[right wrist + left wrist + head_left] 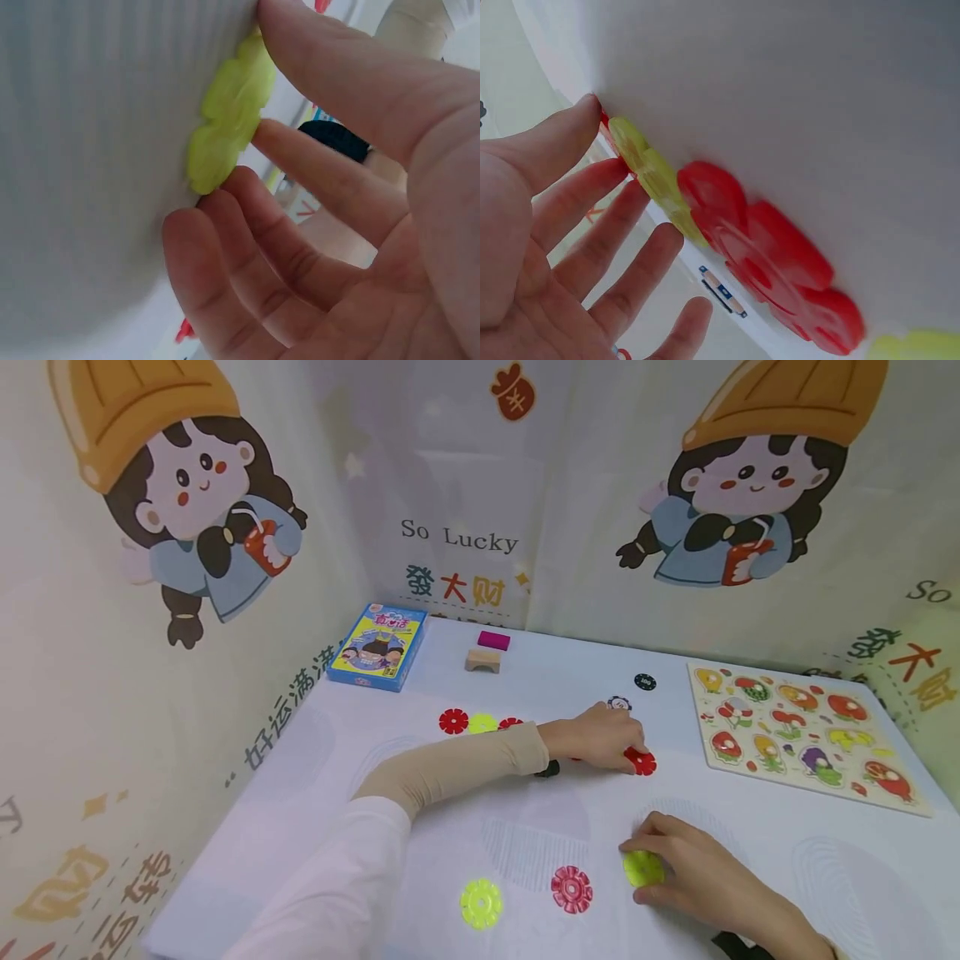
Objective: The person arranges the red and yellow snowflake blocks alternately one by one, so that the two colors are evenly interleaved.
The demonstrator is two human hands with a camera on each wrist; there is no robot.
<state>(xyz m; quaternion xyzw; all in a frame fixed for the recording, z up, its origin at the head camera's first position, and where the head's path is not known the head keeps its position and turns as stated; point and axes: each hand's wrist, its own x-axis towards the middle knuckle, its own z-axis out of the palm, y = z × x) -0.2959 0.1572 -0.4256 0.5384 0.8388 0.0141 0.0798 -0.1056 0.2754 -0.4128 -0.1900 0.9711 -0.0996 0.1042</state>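
My left hand [600, 737] reaches across to the end of a row of snowflake building discs and pinches a red disc [642, 762] between thumb and fingers. In the left wrist view, a yellow disc [654, 178] and a larger-looking red disc [761, 259] lie beside those fingers. Nearer the front, my right hand [693, 864] holds a yellow-green disc [643, 867] by its edges, close to the tabletop. Left of it lie a pink-red disc [572, 889] and another yellow-green disc [481, 904]. The left forearm hides part of the row.
At the row's left end are a red disc [453, 721] and a yellow one [482, 722]. Farther back stand a card box [378, 647], a wooden arch block [482, 661] and a magenta block [494, 641]. A black chip [645, 682] and a fruit puzzle board [806, 735] lie right.
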